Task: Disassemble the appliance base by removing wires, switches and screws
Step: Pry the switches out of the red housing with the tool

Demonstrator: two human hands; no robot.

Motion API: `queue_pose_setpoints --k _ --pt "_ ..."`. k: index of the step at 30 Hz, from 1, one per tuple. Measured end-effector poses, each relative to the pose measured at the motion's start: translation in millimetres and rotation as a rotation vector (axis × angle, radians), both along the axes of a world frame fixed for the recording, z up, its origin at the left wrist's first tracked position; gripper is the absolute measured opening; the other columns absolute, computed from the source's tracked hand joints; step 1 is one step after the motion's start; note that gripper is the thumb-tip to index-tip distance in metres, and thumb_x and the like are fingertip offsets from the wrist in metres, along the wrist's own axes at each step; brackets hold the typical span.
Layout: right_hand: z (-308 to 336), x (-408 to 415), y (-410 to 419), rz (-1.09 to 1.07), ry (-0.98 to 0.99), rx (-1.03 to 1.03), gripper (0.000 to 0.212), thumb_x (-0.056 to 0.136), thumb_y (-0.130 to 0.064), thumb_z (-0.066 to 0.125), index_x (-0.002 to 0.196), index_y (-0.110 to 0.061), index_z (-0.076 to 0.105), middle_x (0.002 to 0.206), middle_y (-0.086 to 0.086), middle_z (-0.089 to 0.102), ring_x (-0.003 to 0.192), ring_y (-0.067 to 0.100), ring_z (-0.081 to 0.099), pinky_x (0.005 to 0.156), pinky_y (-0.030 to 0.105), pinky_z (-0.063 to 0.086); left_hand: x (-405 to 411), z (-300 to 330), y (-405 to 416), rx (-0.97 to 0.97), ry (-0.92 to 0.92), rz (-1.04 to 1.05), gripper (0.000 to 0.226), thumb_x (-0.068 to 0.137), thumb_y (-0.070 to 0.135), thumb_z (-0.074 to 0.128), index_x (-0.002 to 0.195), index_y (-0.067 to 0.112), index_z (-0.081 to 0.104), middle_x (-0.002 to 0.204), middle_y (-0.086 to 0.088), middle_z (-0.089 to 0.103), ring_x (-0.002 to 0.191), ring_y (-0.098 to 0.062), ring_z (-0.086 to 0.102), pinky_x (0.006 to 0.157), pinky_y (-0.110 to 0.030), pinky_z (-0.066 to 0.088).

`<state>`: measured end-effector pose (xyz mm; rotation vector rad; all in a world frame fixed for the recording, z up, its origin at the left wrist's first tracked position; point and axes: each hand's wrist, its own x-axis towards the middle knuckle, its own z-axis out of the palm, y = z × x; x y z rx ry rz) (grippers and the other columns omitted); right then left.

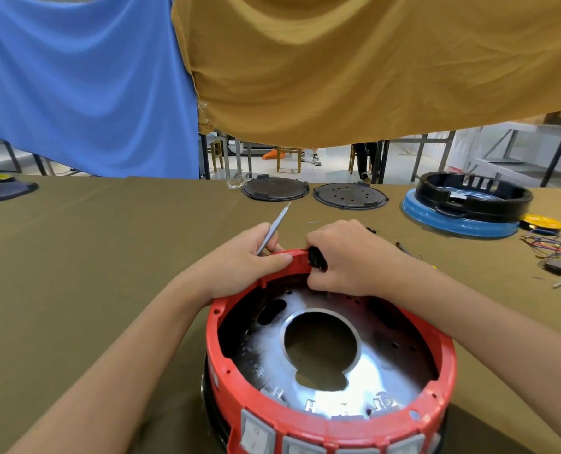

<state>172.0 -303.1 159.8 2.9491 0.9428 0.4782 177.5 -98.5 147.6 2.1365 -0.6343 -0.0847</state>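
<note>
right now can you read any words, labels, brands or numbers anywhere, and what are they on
None can be read.
Grey switches on the red appliance base: faint marks, too blurred to read.
Black ring on the blue base: a pale patch inside, too small to tell if it is a label.
Grey tool in the left hand: no marking visible.

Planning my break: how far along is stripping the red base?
Done: loose wires lie on the table, and the base looks gutted inside. In hand: right hand works a black part at the rim; left hand holds a tool. Left: front switches.
</note>
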Motion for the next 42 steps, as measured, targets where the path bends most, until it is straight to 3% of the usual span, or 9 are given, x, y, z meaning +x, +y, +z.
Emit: queue_pose_setpoints --k 6,13,18,22,28,32,37,40,42 --pt "1 0 -1 -0.002 0.021 0.091 0.029 0.081 -0.04 0.065 0.08 -0.011 0.062 0.069 0.001 0.059 0.066 0.024 0.055 0.057 0.029 0.039 -1 0 -1 0.012 -0.005 0.003 0.024 0.096 0.029 0.064 0.084 0.025 0.044 0.091 0.009 0.065 0.077 -0.011 0.057 0.088 -0.053 0.052" --pt "3 -1 -2 -0.029 0.13 0.141 0.029 0.085 -0.043 0.062 0.084 -0.015 0.055 0.077 -0.002 0.056 0.077 0.021 0.054 0.065 0.037 0.048 -6 4 -2 0.004 0.0 0.015 0.024 0.096 0.028 0.064 0.082 0.023 0.045 0.1 -0.012 0.065 0.079 -0.016 0.057 0.089 -0.058 0.049" --pt "2 6 -1 -0.042 0.306 0.049 0.037 0.097 -0.054 0.051 0.092 -0.017 0.046 0.084 -0.005 0.052 0.076 0.015 0.051 0.063 0.032 0.035 -9 6 -3 -0.006 0.008 0.014 0.027 0.083 0.045 0.063 0.082 0.025 0.046 0.103 -0.016 0.066 0.078 -0.017 0.057 0.089 -0.059 0.05" --pt "2 11 0 -0.06 0.405 0.053 0.027 0.1 -0.039 0.048 0.086 -0.018 0.04 0.084 0.001 0.052 0.072 0.019 0.049 0.062 0.034 0.034 -6 4 -2 -0.021 0.024 -0.002 0.027 0.081 0.044 0.063 0.081 0.025 0.045 0.098 -0.008 0.066 0.078 -0.017 0.058 0.088 -0.06 0.051" --pt "4 10 -1 -0.073 0.431 0.056 0.027 0.1 -0.036 0.048 0.081 -0.019 0.038 0.082 0.002 0.051 0.068 0.017 0.046 0.06 0.033 0.033 -2 1 0 -0.021 0.031 -0.008 0.026 0.081 0.045 0.064 0.082 0.027 0.045 0.088 0.012 0.065 0.075 -0.009 0.058 0.085 -0.053 0.054" --pt "3 10 0 -0.074 0.416 0.076 0.026 0.099 -0.037 0.05 0.084 -0.018 0.041 0.083 0.001 0.053 0.07 0.018 0.048 0.06 0.033 0.034 -2 1 0 -0.016 0.02 -0.014 0.025 0.088 0.039 0.065 0.081 0.026 0.044 0.09 0.006 0.064 0.076 -0.01 0.057 0.085 -0.054 0.054" --pt "8 3 -12 -0.057 0.45 0.334 0.04 0.088 -0.061 0.061 0.096 -0.022 0.056 0.09 -0.005 0.062 0.079 0.01 0.057 0.069 0.028 0.044 -3 0 0 0.003 -0.01 -0.002 0.026 0.095 0.03 0.065 0.081 0.024 0.044 0.1 -0.012 0.065 0.078 -0.013 0.055 0.087 -0.055 0.051" --pt "8 -1 -22 -0.062 0.531 0.637 0.038 0.091 -0.062 0.053 0.106 -0.028 0.058 0.1 -0.009 0.067 0.09 0.006 0.062 0.083 0.029 0.048 -2 0 -1 0.005 -0.024 -0.006 0.025 0.096 0.03 0.065 0.081 0.024 0.045 0.095 -0.001 0.064 0.077 -0.011 0.055 0.087 -0.052 0.051" --pt "4 -3 -23 -0.038 0.513 0.575 0.035 0.093 -0.06 0.053 0.102 -0.028 0.062 0.097 -0.009 0.066 0.088 0.006 0.061 0.083 0.03 0.048 -2 1 -2 0.004 -0.026 -0.009 0.026 0.093 0.036 0.065 0.081 0.025 0.045 0.095 0.001 0.065 0.077 -0.011 0.056 0.086 -0.051 0.052"
